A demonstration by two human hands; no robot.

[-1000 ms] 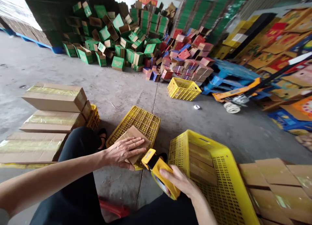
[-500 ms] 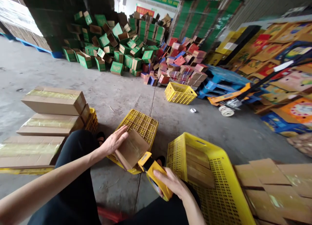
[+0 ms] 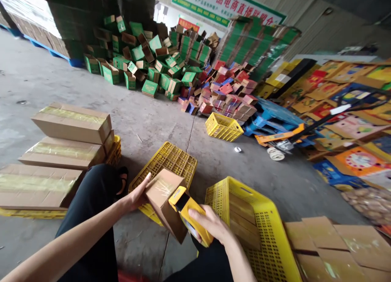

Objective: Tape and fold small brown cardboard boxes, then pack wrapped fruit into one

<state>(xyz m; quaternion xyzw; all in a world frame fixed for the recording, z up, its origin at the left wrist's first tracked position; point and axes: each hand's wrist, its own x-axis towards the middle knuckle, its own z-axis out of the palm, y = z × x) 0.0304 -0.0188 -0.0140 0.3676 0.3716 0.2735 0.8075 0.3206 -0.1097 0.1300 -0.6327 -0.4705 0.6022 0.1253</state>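
Note:
My left hand grips the far end of a small brown cardboard box, tilted up off an upturned yellow crate. My right hand is wrapped round a yellow tape dispenser, whose front end rests against the box's taped side. Both hands are low and central, above my black-clad legs.
A yellow crate with flat cardboard stands at my right, beside brown cardboard. Three taped long boxes lie stacked at left. Farther off are a small yellow crate, a tape roll, a pallet jack and heaps of green and red cartons.
The left hand went from pressing flat on the box to gripping its end and lifting it upright. The dispenser moved against the box. My view tilted upward.

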